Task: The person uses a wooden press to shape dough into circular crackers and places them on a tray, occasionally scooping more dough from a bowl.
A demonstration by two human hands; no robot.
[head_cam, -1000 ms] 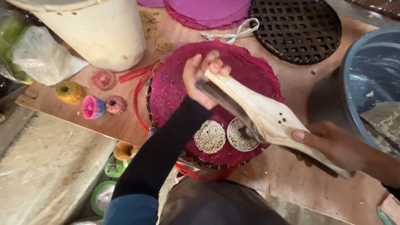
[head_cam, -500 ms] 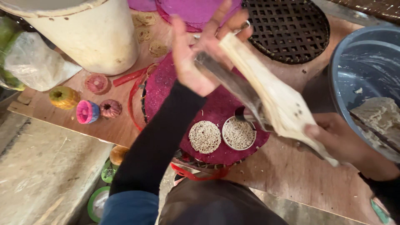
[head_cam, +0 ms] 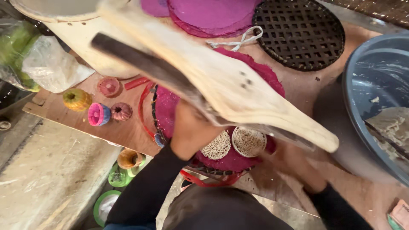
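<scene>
A long pale wooden press [head_cam: 238,85] with a dark strip along one edge is lifted close to the camera and tilts from upper left down to lower right. My left hand [head_cam: 191,132] grips it from underneath near its middle. My right hand [head_cam: 298,164], blurred, holds its narrow lower end. Beneath them a round magenta mat [head_cam: 166,108] on a red-rimmed stand carries two small rounds of pale noodle strands [head_cam: 248,141], side by side.
A blue-grey basin [head_cam: 362,85] with pale dough stands at the right. A dark woven round tray [head_cam: 298,32] and more magenta mats [head_cam: 208,12] lie behind. At the left are a white bucket [head_cam: 64,30], a plastic bag [head_cam: 42,68] and several small coloured moulds [head_cam: 99,114].
The wooden press has swung up and to the left, much closer to the camera. My left hand has slid from its far tip to under its middle. My right hand moved left.
</scene>
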